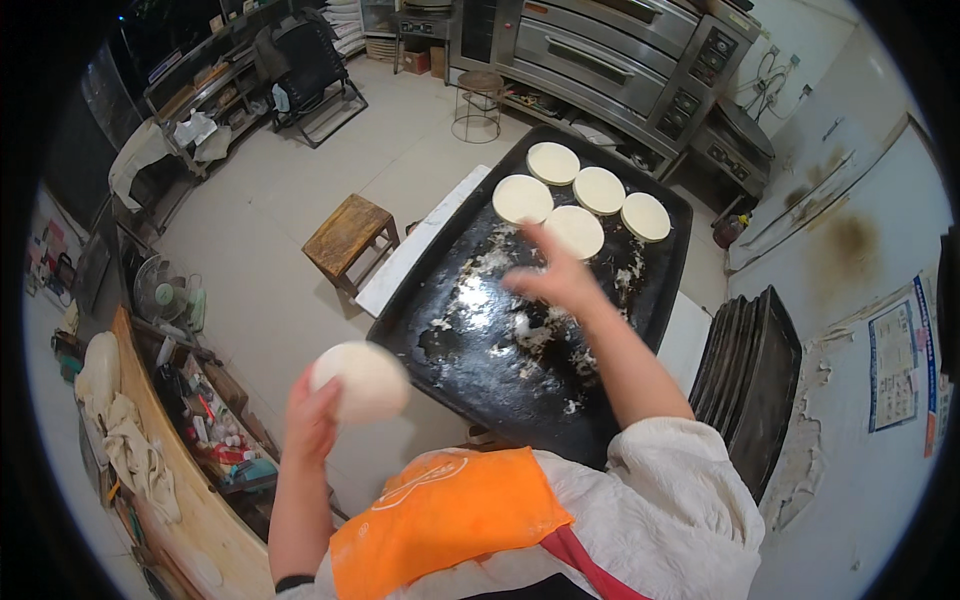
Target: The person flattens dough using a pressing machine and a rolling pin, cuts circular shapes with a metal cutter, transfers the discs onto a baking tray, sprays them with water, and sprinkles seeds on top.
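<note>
My left hand (316,409) grips a round, flat dough disc (369,382) by its edge, held in the air left of a large black baking tray (472,390). The disc is blurred. Over the tray, my right hand (559,277) has its fingers apart and holds nothing. Its fingertips are close to a dough round (575,231) on the tray; whether they touch it I cannot tell. Several pale rounds lie grouped at the tray's far end, among them one at the left (523,199) and one at the right (645,217). The tray's dark surface is shiny and patchy.
A white tabletop (427,240) supports the tray. Left of it stands a wooden stool (351,232). Behind are a metal deck oven (592,60) and a round stool (480,86). Stacked black trays (742,367) lean at the right. A wooden worktop (161,442) curves along the left.
</note>
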{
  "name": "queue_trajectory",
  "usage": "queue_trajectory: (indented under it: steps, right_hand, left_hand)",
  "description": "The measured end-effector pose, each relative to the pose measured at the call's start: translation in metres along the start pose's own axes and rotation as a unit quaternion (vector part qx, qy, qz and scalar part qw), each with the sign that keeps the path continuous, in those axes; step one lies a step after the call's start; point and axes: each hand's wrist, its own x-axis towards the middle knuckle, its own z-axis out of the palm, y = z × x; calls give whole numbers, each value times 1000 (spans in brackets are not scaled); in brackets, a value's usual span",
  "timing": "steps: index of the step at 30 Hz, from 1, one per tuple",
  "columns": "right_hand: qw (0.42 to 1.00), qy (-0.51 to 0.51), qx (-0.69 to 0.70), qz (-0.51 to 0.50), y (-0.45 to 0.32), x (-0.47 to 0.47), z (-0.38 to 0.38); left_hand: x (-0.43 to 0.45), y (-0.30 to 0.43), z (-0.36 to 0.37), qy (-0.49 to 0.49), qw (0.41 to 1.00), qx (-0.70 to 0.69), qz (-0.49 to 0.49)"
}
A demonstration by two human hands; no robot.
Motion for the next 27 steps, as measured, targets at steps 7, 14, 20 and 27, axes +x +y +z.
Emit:
queue_trajectory:
  steps: [7,14,20,27]
  right_hand:
    - [984,67,119,111,38,-31,-61]
    - [887,255,-383,45,124,-39,-123]
    - [911,158,-363,114,79,9,-65]
    - [965,-96,-146,-194,-24,41,126]
  left_hand:
    - [29,25,86,-159,977,132,59]
    - [-98,-106,-151,389,811,435,50]
    - [-425,-238,-281,763,294,411,-402]
    - [-571,-319,-220,611,402,396,-555]
